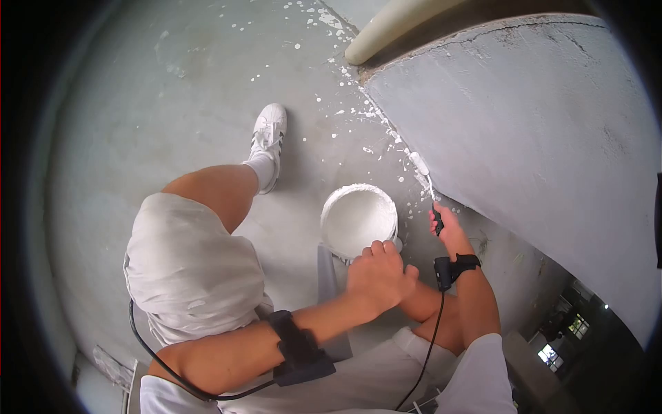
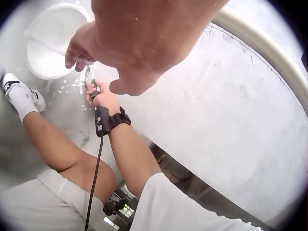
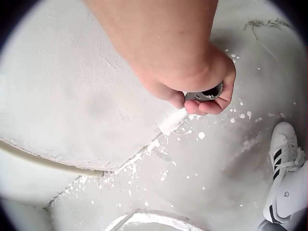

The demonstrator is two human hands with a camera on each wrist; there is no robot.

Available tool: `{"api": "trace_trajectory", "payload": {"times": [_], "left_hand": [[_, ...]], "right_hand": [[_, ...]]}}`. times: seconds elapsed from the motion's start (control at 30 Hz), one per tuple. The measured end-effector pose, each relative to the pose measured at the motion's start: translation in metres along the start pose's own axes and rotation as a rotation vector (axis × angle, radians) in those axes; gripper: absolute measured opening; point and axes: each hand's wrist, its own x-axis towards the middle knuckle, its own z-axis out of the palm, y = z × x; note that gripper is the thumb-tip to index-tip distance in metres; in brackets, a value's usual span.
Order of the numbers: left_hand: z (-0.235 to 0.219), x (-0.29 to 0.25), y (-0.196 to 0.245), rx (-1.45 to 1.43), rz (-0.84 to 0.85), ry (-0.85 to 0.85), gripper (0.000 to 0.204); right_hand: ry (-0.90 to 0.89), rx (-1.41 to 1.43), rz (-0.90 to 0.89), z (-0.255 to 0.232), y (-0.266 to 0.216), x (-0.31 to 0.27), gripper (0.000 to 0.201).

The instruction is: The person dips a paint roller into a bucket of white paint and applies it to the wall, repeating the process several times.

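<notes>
My right hand (image 1: 452,229) grips the dark handle of a small paint roller (image 1: 418,163). Its white sleeve lies along the seam where the grey wall (image 1: 510,117) meets the floor. In the right wrist view the fingers curl round the hollow handle end (image 3: 211,92). My left hand (image 1: 380,277) is at the near rim of a white bucket (image 1: 358,187), whose inside is coated with white paint. In the left wrist view its fingers curl round the pale bucket handle (image 2: 83,61), which crosses over the bucket's opening.
White paint drops (image 1: 367,150) spatter the floor (image 1: 207,103) along the wall. A thick cream pipe (image 1: 400,27) runs beyond the wall's far corner. A white sneaker (image 1: 269,134) stands left of the bucket. Cables hang from both wrist cameras.
</notes>
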Motion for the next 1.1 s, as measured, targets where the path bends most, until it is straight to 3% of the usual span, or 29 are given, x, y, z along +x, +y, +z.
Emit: {"api": "trace_trajectory", "payload": {"times": [0.07, 0.2, 0.33, 0.43, 0.57, 0.93, 1.1], "left_hand": [[0.009, 0.001, -0.006, 0.057, 0.068, 0.064, 0.048], [0.009, -0.002, -0.008, 0.055, 0.094, 0.015, 0.051], [0.008, -0.010, -0.009, 0.035, 0.134, -0.048, 0.060], [0.003, -0.019, -0.005, 0.050, 0.147, -0.090, 0.060], [-0.004, -0.025, 0.002, 0.010, 0.135, -0.136, 0.063], [-0.021, -0.018, 0.008, -0.033, 0.104, -0.134, 0.060], [-0.001, -0.016, 0.004, -0.025, 0.126, -0.062, 0.058]], "right_hand": [[0.000, -0.012, -0.008, -0.017, -0.003, -0.022, 0.029], [-0.037, -0.008, -0.039, -0.073, 0.006, -0.082, 0.030], [0.042, 0.016, -0.118, -0.111, 0.028, -0.174, 0.028], [0.002, 0.119, -0.161, -0.136, 0.043, -0.247, 0.027], [0.092, 0.174, -0.225, -0.151, 0.051, -0.332, 0.027], [0.092, 0.297, -0.377, -0.163, 0.049, -0.479, 0.026], [0.111, 0.300, -0.546, -0.136, 0.054, -0.548, 0.028]]}}
